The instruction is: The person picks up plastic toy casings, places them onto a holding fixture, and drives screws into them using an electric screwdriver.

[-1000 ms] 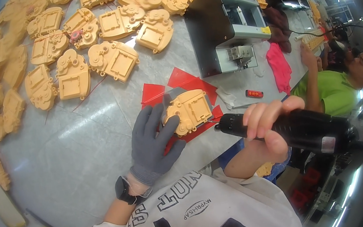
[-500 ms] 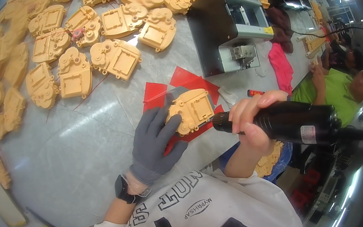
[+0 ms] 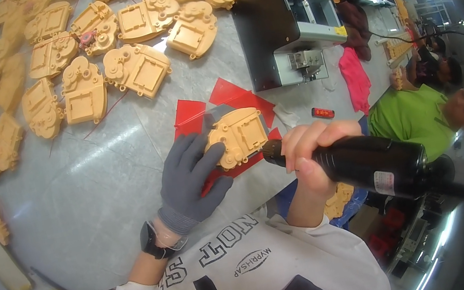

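Two hands meet at one tan plastic gear housing [image 3: 245,132], which lies over red sheets [image 3: 189,115] near the front edge of our grey table [image 3: 108,216]. Our gloved left hand [image 3: 189,174] bears on its left side with spread fingers, one fingertip on its face; whether the hidden fingers close beneath it we cannot tell. Our bare right hand [image 3: 311,156] wraps round a black electric screwdriver [image 3: 366,165], whose nose stands at the housing's lower right corner.

We judge slipping the main risk: the driver lies at a slant, so a bit set off its axis could skid and scar the plastic. If our left fingers press too lightly, torque could twist the housing on the sheets.

Compared with one second ago, we have the driver's nose nearer the corner, and the thin bit is now out of sight. Our left hand keeps nearly the same hold; the small red packet [image 3: 322,113], partly covered half a second ago, shows again.
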The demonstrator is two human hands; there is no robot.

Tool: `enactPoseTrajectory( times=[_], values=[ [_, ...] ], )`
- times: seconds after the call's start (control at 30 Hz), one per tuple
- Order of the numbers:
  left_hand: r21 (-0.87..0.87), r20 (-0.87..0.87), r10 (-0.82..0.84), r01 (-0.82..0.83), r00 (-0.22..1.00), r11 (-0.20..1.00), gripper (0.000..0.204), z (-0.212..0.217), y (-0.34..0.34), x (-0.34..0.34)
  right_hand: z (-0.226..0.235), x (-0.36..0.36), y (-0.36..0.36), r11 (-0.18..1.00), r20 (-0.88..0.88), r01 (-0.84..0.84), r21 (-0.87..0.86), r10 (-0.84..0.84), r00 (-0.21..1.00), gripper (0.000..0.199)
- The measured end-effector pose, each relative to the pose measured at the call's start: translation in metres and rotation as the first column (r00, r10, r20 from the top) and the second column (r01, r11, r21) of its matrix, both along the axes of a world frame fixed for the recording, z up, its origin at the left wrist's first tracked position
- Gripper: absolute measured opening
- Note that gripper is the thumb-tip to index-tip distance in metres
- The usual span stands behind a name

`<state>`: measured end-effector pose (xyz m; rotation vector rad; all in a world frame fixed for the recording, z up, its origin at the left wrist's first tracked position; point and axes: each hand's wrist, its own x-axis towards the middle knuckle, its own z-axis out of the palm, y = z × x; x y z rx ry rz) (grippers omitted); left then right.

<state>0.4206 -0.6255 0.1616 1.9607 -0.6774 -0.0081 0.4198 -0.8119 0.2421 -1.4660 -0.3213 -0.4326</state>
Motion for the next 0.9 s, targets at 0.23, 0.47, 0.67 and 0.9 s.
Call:
enactPoseTrajectory(
  times=[0.23, 0.47, 0.67, 0.9],
  values=[
    [-0.038, 0.022, 0.000, 0.001, 1.000, 0.999, 0.053, 0.001, -0.002, 0.001, -0.002, 0.003, -0.007, 0.996, 0.002, -0.073, 0.045, 0.072, 0.997, 0.039],
    [-0.008, 0.059, 0.003, -0.002, 0.998, 1.000, 0.050, 0.005, -0.004, -0.002, 0.039, 0.031, -0.084, 0.893, 0.031, 0.315, 0.320, -0.342, 0.939, 0.039],
    [0.002, 0.038, -0.004, 0.004, 0.999, 1.000, 0.050, 0.007, -0.007, 0.000, 0.023, 0.080, -0.091, 0.888, -0.001, 0.437, 0.144, -0.442, 0.897, 0.029],
    [0.031, 0.027, 0.000, 0.000, 1.000, 1.000, 0.051, 0.008, -0.007, 0.002, 0.029, 0.019, -0.075, 0.973, 0.051, 0.115, 0.202, -0.128, 0.990, 0.036]
  ],
)
